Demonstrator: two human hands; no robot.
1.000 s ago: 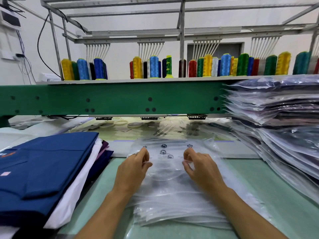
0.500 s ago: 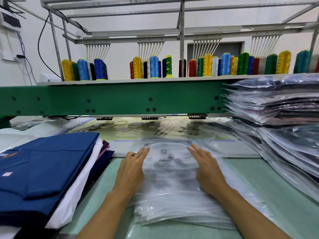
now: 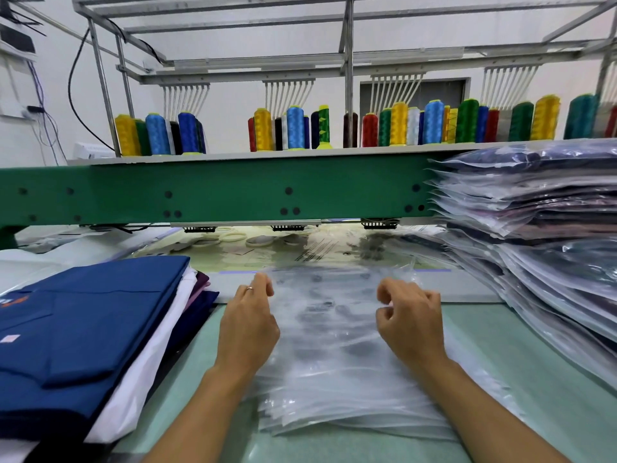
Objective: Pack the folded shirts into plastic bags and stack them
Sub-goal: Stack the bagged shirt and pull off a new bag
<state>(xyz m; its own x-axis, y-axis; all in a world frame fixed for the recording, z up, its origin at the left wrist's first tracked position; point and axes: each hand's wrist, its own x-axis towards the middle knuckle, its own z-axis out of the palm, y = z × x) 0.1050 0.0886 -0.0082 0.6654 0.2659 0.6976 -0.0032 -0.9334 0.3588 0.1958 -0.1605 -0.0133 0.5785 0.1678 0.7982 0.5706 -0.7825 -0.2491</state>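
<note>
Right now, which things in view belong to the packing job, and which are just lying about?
Job: left hand and right hand, both over the pile of empty plastic bags; folded shirts stacked on the left; bagged shirts stacked on the right.
Lying about: thread cones on the shelf; green machine beam; white rings below it.

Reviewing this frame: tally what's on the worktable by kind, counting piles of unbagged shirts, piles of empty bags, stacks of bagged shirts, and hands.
folded shirt pile: 1
empty bag pile: 1
bagged shirt stack: 1
Hands: 2 (left hand, right hand)
Total: 5
</note>
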